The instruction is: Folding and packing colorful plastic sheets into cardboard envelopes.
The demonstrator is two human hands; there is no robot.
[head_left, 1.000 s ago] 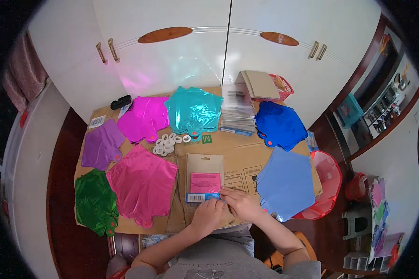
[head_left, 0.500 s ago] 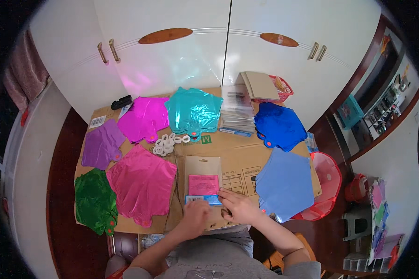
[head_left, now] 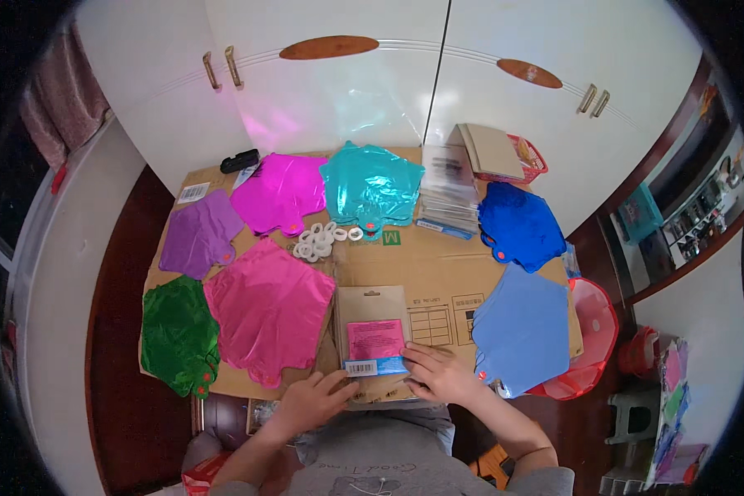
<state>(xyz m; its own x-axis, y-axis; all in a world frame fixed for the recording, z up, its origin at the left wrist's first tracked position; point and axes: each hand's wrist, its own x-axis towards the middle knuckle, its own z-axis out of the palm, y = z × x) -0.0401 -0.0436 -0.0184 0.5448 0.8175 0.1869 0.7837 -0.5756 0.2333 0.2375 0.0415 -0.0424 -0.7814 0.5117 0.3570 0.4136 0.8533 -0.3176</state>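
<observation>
Well, a smooth, brownish rectangular packet point(head_left: 360, 306), slotted at the top, flat near the front edge of the cardboard-covered surface point(head_left: 380, 269), with a crinkly pink rectangle point(head_left: 375, 339) above a glossy blue strip point(head_left: 388, 364). At the packet's right edge, the right grip point(head_left: 445, 379), fingertips touching, pinching or resting impossible to tell; near the lower left corner, the left grip point(head_left: 312, 403), released, loosely splayed. Leftward, wrinkled pink foil point(head_left: 269, 306); rightward, smooth pale-blue foil point(head_left: 523, 331); beyond, a cluster of white rings point(head_left: 312, 245) and shiny, irregular-edged teal foil point(head_left: 372, 186)
</observation>
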